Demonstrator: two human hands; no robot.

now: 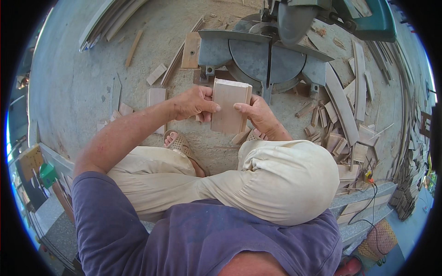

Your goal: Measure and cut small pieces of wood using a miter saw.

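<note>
Between both hands I hold a short wooden board point(229, 108), pale brown, with grooved long sides and a lighter end at the far side. My left hand point(199, 103) grips its left edge, thumb on the face and fingers curled behind. At the right edge, my right hand point(262, 116) pinches it with the thumb on top; its other fingers are mostly hidden by the board. The board is raised above the floor, just on my side of a mitre saw point(269, 57) with a grey round table and a teal handle.
Wood offcuts point(338, 142) lie heaped right of the saw, beside long strips point(340, 103). More long boards point(108, 20) rest at the far left. A small wood block point(191, 50) stands by the saw's left end. A black cable point(375, 198) runs at lower right, near a woven basket point(380, 237).
</note>
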